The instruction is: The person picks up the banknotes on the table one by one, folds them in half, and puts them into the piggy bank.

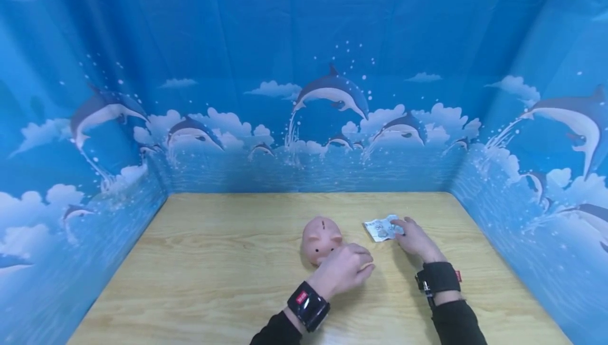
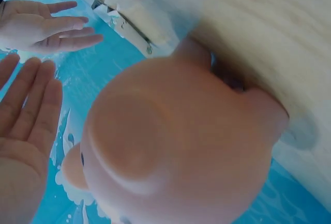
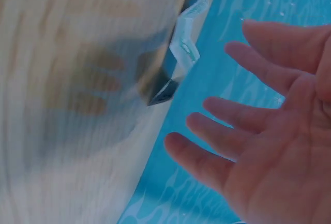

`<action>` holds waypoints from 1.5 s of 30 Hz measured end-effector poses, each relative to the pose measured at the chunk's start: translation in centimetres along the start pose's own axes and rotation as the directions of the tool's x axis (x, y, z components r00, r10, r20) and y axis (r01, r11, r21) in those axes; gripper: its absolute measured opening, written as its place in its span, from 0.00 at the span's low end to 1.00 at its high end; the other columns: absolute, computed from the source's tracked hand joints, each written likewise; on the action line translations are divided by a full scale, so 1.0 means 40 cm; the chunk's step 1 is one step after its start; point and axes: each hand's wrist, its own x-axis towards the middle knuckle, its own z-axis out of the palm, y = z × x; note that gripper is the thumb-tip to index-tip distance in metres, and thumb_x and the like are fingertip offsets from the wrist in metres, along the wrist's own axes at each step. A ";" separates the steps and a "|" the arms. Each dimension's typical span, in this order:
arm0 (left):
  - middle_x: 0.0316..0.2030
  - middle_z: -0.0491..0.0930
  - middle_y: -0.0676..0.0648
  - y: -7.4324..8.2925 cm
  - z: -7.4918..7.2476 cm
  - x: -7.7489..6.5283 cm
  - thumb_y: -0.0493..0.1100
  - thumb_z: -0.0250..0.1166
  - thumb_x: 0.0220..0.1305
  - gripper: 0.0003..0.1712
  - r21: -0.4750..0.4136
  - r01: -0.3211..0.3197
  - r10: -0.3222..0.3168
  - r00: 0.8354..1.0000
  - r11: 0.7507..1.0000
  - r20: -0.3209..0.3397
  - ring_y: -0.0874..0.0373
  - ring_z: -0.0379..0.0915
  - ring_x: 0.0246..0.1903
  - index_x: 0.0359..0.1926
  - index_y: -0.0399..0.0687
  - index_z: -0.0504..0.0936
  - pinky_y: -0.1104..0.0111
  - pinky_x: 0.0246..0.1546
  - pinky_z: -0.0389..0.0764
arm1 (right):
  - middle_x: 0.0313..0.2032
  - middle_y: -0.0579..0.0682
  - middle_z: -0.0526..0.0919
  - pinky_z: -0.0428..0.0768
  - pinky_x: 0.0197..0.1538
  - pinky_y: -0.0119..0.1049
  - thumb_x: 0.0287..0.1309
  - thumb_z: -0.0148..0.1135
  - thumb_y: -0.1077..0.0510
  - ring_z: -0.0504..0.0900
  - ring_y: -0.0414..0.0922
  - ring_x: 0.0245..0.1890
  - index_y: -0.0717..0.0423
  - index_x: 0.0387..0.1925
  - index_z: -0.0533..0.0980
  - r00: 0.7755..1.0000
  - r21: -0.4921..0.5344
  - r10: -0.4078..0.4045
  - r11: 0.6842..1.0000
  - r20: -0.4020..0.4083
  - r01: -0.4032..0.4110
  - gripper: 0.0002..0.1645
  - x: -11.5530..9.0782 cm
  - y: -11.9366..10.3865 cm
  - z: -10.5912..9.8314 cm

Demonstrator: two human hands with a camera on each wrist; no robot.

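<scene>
A pink piggy bank (image 1: pixel 319 234) with a coin slot on its back stands on the wooden table, its snout partly behind my left hand (image 1: pixel 343 270) in the head view. That hand hovers by the snout; the left wrist view shows its fingers (image 2: pixel 40 100) straight and empty, with the piggy bank (image 2: pixel 176 136) large beside them. Farther right lies a creased banknote (image 1: pixel 379 228). My right hand (image 1: pixel 418 240) reaches over its right edge. In the right wrist view the fingers are spread and hold nothing, apart from the folded banknote (image 3: pixel 183 45).
The light wooden table (image 1: pixel 204 266) is bounded at the back and both sides by blue dolphin-print curtains (image 1: pixel 228 70). Dark wrist bands (image 1: pixel 309 305) sit on both wrists.
</scene>
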 end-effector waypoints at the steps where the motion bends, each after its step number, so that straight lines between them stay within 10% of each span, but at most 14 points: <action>1: 0.42 0.87 0.56 0.002 0.001 0.000 0.50 0.63 0.67 0.09 -0.013 0.000 0.001 1.000 1.000 0.018 0.67 0.82 0.42 0.41 0.57 0.87 0.81 0.47 0.79 | 0.64 0.83 0.57 0.61 0.65 0.70 0.66 0.51 0.62 0.58 0.77 0.65 0.71 0.63 0.68 1.000 -0.007 0.011 1.000 0.018 -0.011 0.26 0.001 0.001 0.003; 12: 0.37 0.88 0.59 0.004 0.014 0.004 0.50 0.62 0.68 0.08 -0.058 0.014 -0.012 0.999 0.998 0.043 0.73 0.81 0.35 0.38 0.60 0.87 0.87 0.38 0.77 | 0.59 0.77 0.70 0.67 0.65 0.63 0.68 0.52 0.59 0.66 0.72 0.62 0.79 0.59 0.68 0.995 0.003 0.049 0.999 0.091 -0.049 0.27 0.006 0.000 0.020; 18: 0.37 0.88 0.60 0.004 0.025 0.003 0.50 0.62 0.68 0.08 -0.086 0.040 -0.034 0.997 0.996 0.062 0.74 0.81 0.33 0.38 0.60 0.88 0.88 0.35 0.75 | 0.46 0.68 0.82 0.79 0.50 0.54 0.68 0.53 0.58 0.80 0.61 0.45 0.74 0.50 0.78 0.990 0.013 0.093 0.995 0.106 -0.095 0.21 0.004 -0.003 0.020; 32: 0.35 0.87 0.58 0.010 0.038 0.016 0.53 0.63 0.67 0.10 -0.085 0.154 -0.144 0.983 0.984 0.114 0.74 0.78 0.28 0.42 0.57 0.87 0.87 0.30 0.73 | 0.23 0.47 0.76 0.69 0.30 0.34 0.64 0.60 0.55 0.71 0.43 0.25 0.62 0.31 0.83 0.979 0.069 0.151 0.984 0.141 -0.162 0.14 -0.003 -0.006 0.011; 40: 0.25 0.80 0.59 0.019 0.051 0.015 0.52 0.66 0.64 0.21 -0.151 0.314 -0.269 0.928 0.937 0.259 0.72 0.67 0.17 0.55 0.51 0.81 0.83 0.20 0.69 | 0.36 0.56 0.85 0.79 0.41 0.45 0.60 0.63 0.57 0.81 0.49 0.37 0.63 0.38 0.83 0.991 0.074 0.128 0.989 0.040 -0.131 0.12 -0.011 -0.010 -0.004; 45: 0.40 0.85 0.50 0.028 0.051 0.016 0.56 0.67 0.61 0.34 -0.103 0.392 -0.333 0.872 0.914 0.359 0.65 0.78 0.33 0.66 0.52 0.72 0.76 0.36 0.80 | 0.44 0.65 0.83 0.79 0.47 0.53 0.60 0.64 0.56 0.81 0.60 0.45 0.67 0.47 0.79 0.991 0.052 0.131 0.990 -0.014 -0.130 0.19 -0.011 -0.007 -0.006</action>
